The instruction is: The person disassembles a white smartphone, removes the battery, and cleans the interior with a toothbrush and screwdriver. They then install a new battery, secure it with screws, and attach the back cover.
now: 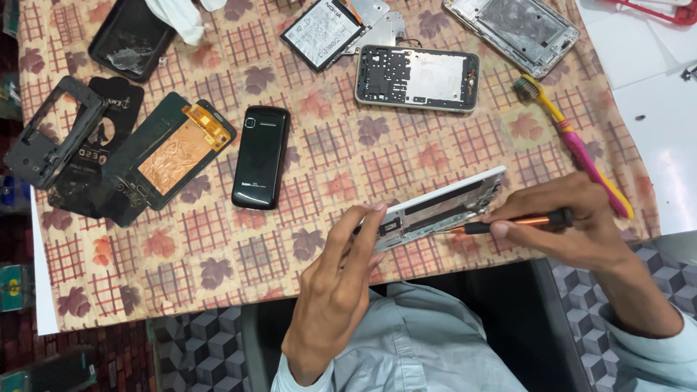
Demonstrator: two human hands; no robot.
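Above a table [218,261] draped in a leaf-patterned cloth, the left hand [335,279] grips a white phone frame [443,207], tilted on edge at the table's near side. The right hand [573,221] pinches an orange-and-black screwdriver [515,222], its tip touching the frame. A battery [321,33] with a white rectangular label lies at the far edge.

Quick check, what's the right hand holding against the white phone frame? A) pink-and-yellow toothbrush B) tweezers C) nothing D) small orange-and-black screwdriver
D: the right hand grips a small orange-and-black screwdriver, tip on the white phone frame that the left hand steadies; the toothbrush lies on the cloth.
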